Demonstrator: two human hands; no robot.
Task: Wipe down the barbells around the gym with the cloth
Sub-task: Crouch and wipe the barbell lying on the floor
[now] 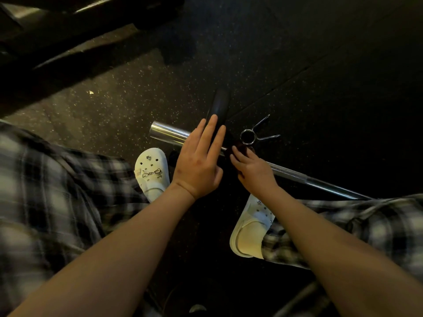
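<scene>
Left hand (199, 161) is flat, fingers straight, pressed against the plate (218, 106). Right hand (254, 170) rests at the barbell (169, 133) collar over what may be the cloth (240, 150); its grip cannot be determined. The barbell lies on the floor (320, 65) just ahead of the feet. Judged heavy, rigid and smooth: take hold at the shaft. A spring clip (248, 136) lies just beyond.

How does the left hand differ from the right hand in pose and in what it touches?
The left hand has straight fingers flat against the black weight plate; the right hand has bent fingers over the barbell. The left hand is nearer the sleeve end, the right hand nearer the spring clip. Both are bare.
</scene>
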